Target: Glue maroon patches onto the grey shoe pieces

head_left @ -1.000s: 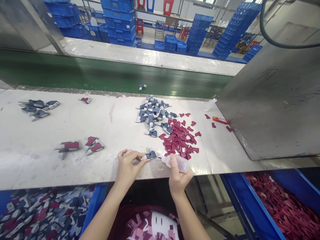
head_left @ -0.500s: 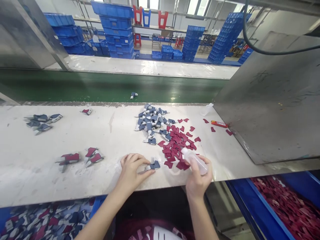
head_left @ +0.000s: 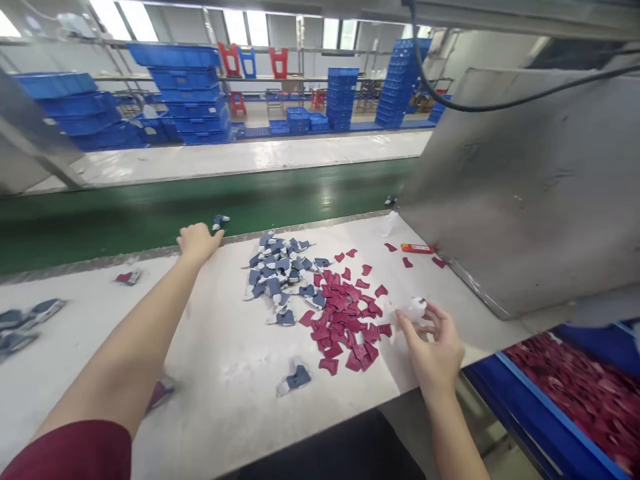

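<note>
The white bottle [head_left: 416, 308] is pinched by the right hand [head_left: 439, 345]; if loosened, it could be dropped onto red pieces [head_left: 345, 315] just leftward. Farther left, a blue-grey piece [head_left: 219, 221] could be knocked by the left hand [head_left: 197, 243] beside it; that hand's closure cannot be told.

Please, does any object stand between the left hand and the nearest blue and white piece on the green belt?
Nothing visible does: the small blue and white piece lies close beside the left hand, on the flat green belt. The heap of similar pieces is off to the right.
</note>
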`<move>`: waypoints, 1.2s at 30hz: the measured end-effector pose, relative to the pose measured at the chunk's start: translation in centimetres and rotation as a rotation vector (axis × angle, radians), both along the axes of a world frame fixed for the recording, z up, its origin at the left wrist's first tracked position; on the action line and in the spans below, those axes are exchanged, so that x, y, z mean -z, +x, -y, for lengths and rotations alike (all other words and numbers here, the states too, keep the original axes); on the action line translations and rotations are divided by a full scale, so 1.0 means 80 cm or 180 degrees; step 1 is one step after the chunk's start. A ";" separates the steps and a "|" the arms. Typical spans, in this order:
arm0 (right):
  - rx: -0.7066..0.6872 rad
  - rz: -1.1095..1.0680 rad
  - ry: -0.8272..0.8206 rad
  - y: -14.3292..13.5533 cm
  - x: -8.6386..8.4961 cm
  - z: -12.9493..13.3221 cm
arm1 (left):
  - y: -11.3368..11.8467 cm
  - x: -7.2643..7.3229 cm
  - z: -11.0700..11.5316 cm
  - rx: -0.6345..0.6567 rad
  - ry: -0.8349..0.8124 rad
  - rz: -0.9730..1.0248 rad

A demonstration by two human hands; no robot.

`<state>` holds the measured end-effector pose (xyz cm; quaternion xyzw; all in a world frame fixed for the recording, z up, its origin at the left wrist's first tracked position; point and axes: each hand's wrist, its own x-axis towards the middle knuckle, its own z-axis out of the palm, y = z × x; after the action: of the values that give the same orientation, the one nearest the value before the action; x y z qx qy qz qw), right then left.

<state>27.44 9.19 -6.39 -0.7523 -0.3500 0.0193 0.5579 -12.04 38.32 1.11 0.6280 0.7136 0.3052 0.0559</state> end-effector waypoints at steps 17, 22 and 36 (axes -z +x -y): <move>-0.1080 0.1267 -0.0701 -0.082 -0.015 0.004 | 0.067 -0.021 0.102 0.1305 0.0558 -0.0398; -0.1250 0.1074 -0.0550 -0.085 -0.015 -0.003 | 0.107 -0.010 0.210 0.2140 0.0779 -0.0665; -0.2350 -0.1843 -0.0440 -0.126 -0.024 0.052 | 0.115 0.064 0.400 0.1609 0.0068 0.0146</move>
<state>17.35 5.06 -4.46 -0.5766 -0.4219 0.4485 0.5370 -2.87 6.34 -4.01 0.7800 0.5292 0.3033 0.1401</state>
